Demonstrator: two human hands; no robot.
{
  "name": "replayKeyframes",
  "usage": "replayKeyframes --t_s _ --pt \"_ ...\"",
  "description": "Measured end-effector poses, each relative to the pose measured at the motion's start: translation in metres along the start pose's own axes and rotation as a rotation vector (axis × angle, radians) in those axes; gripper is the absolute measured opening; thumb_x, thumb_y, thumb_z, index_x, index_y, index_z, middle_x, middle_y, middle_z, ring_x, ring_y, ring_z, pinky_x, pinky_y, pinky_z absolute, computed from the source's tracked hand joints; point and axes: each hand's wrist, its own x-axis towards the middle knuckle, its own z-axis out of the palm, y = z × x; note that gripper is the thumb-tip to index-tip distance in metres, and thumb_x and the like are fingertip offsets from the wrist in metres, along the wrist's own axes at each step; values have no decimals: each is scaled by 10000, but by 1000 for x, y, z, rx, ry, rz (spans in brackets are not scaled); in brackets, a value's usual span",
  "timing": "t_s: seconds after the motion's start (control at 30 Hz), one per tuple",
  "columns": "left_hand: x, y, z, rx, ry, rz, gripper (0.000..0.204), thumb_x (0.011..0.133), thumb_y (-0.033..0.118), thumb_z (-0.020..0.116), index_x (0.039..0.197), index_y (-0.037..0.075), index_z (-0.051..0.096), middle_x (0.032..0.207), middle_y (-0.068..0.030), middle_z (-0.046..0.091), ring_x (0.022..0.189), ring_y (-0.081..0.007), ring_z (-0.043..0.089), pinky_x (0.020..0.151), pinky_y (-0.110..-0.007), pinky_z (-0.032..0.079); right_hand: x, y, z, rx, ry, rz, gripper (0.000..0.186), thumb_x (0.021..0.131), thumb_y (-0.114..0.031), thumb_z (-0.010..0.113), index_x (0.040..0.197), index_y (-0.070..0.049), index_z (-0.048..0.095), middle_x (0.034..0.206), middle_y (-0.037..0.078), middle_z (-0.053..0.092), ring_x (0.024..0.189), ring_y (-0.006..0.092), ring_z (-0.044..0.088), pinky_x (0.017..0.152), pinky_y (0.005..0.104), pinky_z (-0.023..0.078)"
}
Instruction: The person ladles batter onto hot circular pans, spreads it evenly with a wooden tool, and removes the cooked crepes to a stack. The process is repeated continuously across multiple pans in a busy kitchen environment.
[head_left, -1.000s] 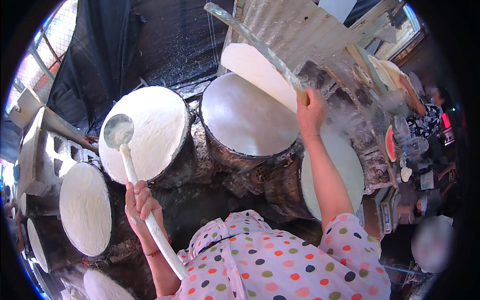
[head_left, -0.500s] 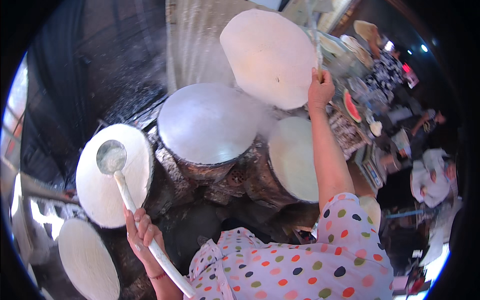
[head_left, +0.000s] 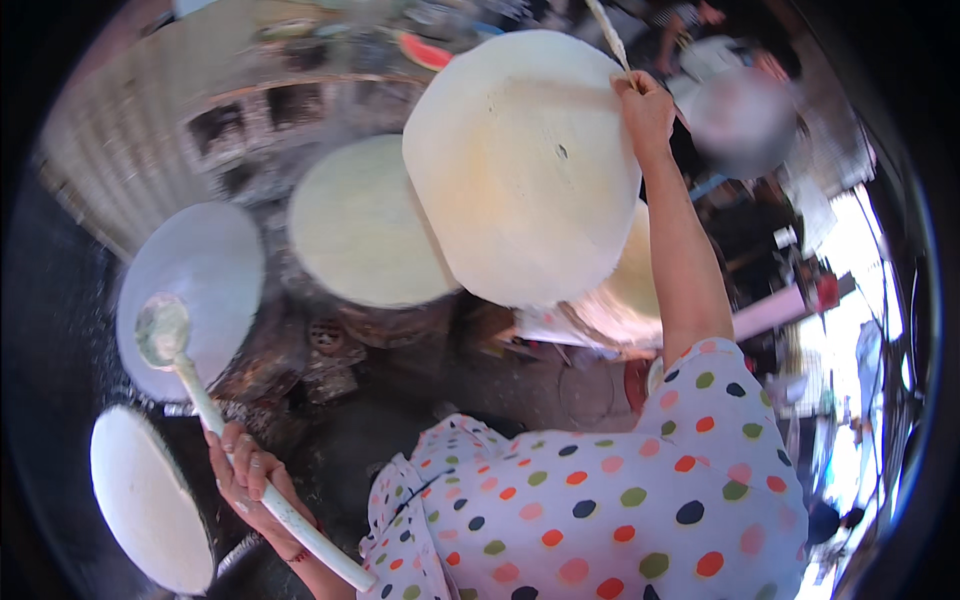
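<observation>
My left hand [head_left: 250, 485] is wrapped round the long pale handle of a ladle [head_left: 163, 335]. The ladle's batter-coated bowl appears in front of a round griddle [head_left: 215, 260] with a pale grey surface. High on the right, my right hand [head_left: 645, 110] pinches the edge of a large, thin round flatbread [head_left: 520, 170] along with a thin, batter-smeared stick [head_left: 608, 35]. The flatbread hangs in the air and partly covers a second griddle [head_left: 360, 225] with a pale yellowish layer on it. At lower left, another griddle [head_left: 150, 505] bears a white layer.
Below the raised flatbread, more round flatbreads [head_left: 638, 265] lie on a support at the right. Dark stove bodies [head_left: 400, 325] stand under the griddles. A corrugated panel [head_left: 130, 160] and a watermelon slice [head_left: 425, 52] are farther back. Another person [head_left: 690, 25] is at upper right.
The view has turned right, so the griddles sit farther left. My right hand has carried the flatbread rightward past the griddles, towards the other flatbreads. My left hand still grips the ladle.
</observation>
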Motion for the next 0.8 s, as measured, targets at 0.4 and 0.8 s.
replayKeyframes --t_s 0.4,0.8 --pt "-38 -115 117 -47 -39 -101 209 1030 175 388 852 102 307 610 27 274 422 -49 261 332 -198 289 -190 301 -231 52 643 839 357 804 -264 645 1057 -13 662 981 183 680 869 322 648 783 413 487" --pt "-19 -148 107 5 -54 -136 193 1022 129 395 856 79 311 704 -3 322 437 -57 304 335 -205 323 -249 325 -235 313 336 1223 244 775 -208 712 884 8 676 660 21 560 517 126 485 477 319 386"
